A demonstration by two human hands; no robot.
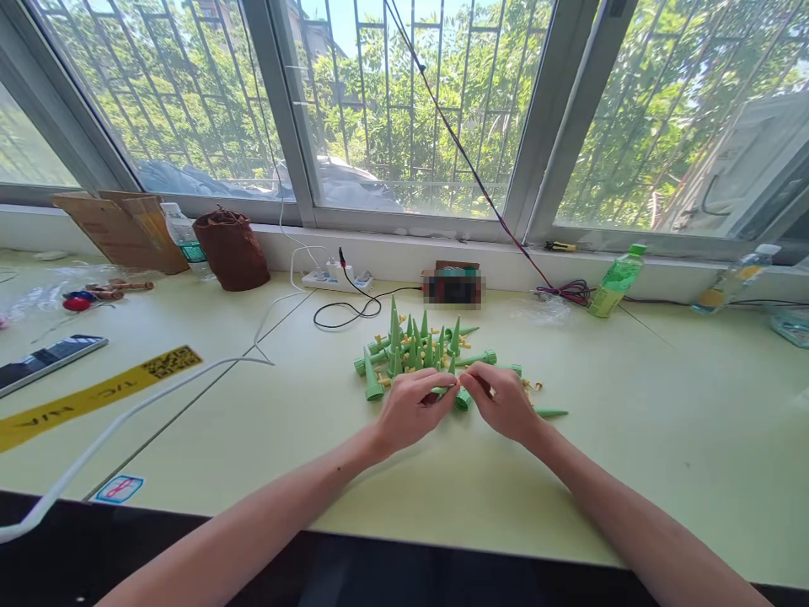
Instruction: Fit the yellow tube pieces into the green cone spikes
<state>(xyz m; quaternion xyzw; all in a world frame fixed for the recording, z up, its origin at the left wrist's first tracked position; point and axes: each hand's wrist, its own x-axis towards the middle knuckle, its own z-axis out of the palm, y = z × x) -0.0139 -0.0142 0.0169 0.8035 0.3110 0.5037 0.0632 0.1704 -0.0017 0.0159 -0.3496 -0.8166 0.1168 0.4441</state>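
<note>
My left hand (412,406) is closed on a green plastic cone-shaped spike (441,391), which shows partly between the thumb and fingers. Fingertips of my right hand (506,405) are pinched together right against those of the left. Whatever small piece sits between them is too hidden to make out. Just beyond both hands is a cluster of similar green spikes (372,378), several upright on their wide ends and others lying flat. Small yellow plastic fittings (538,386) are scattered among them. One spike (552,412) lies beside my right wrist, its tip pointing right.
Behind the cluster are a blurred-out device (452,287) with a black cable and a power strip (363,282). A green bottle (618,282) and a clear bottle (733,278) stand at right. On the left are a brown pouch (231,251), a phone (47,362) and a white cable (136,409).
</note>
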